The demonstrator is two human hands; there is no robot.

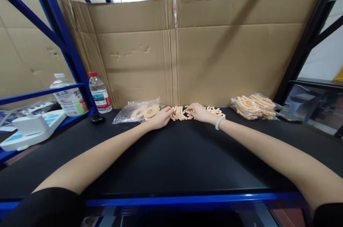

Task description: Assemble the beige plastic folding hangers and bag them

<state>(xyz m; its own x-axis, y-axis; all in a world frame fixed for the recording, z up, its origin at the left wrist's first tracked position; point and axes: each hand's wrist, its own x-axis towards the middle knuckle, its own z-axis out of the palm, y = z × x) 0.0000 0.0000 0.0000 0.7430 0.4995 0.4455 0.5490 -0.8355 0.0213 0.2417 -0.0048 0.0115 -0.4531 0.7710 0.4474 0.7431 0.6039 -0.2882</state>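
Observation:
A row of beige curved pieces [178,113] lies side by side on the black tabletop, close to the cardboard at the back. My left hand [161,117] is at the row's left end, its bent fingers close together against the pieces; what they grip, if anything, is hidden. My right hand [199,112], with a pale beaded bracelet [220,122] at the wrist, reaches into the row and pinches a beige curved piece [185,111]. More pieces [214,111] continue the line beyond that hand. Beside my left hand, a clear plastic bag [124,113] has beige ring-like pieces [144,112] in and near it.
A full clear bag of beige pieces [253,107] sits at the back right. Tall cardboard [241,48] walls the rear. At left stand a red-capped water bottle [99,93], a larger bottle [70,96], a small black object [97,118] and a white power strip [40,128].

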